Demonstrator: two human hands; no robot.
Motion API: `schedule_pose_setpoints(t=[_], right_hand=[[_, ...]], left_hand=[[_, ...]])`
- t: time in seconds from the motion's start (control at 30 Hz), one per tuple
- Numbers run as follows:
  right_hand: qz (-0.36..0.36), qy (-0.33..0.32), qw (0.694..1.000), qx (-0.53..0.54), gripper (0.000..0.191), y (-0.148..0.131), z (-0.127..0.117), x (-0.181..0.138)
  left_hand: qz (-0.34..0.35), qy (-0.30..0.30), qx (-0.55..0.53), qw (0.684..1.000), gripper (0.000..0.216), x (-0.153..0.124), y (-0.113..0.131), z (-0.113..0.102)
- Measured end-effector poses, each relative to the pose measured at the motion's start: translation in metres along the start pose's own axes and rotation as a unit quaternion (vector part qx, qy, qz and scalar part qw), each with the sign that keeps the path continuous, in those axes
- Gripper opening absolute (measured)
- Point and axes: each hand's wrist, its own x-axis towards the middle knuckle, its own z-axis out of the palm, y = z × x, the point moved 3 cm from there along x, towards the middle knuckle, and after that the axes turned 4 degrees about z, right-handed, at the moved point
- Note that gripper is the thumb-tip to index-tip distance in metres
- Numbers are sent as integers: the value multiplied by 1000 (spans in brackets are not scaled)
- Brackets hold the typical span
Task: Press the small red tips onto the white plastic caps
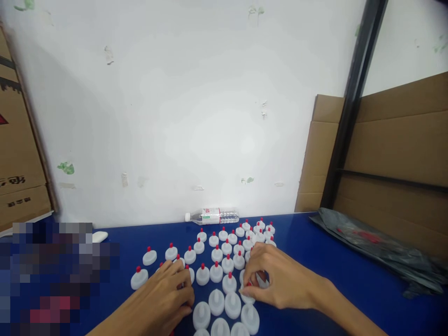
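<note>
Many white round caps with short nozzles stand on the blue table. Most, such as this white cap (202, 275), carry a small red tip; several nearest me, like this bare white cap (233, 305), have none. My right hand (280, 277) is closed in a pinch around the red tip (248, 284) of a cap at the right of the group. My left hand (163, 294) hovers low over the left side, fingers curled in and closed; what they hold, if anything, is hidden. A bit of red shows beneath it at the bottom edge.
A clear plastic bottle (217, 216) lies on its side against the white wall. Grey plastic bags (371, 247) rest on the right, by cardboard (399, 154) and a dark post (345, 126). A cardboard box (21, 154) stands at left; the lower left is pixelated.
</note>
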Motion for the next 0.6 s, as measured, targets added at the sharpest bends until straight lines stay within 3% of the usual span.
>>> schedule_pose_setpoints(t=[0.13, 0.27, 0.6], right_hand=[[-17, 9, 1000, -9, 4, -2, 3, -1], [-30, 17, 999, -3, 1, -4, 6, -2], [-49, 52, 997, -36, 19, -4, 2, -3]], left_hand=[[29, 56, -31, 998, 24, 5, 4, -6], [44, 85, -72, 993, 17, 6, 12, -11], [23, 68, -102, 992, 19, 7, 17, -3]])
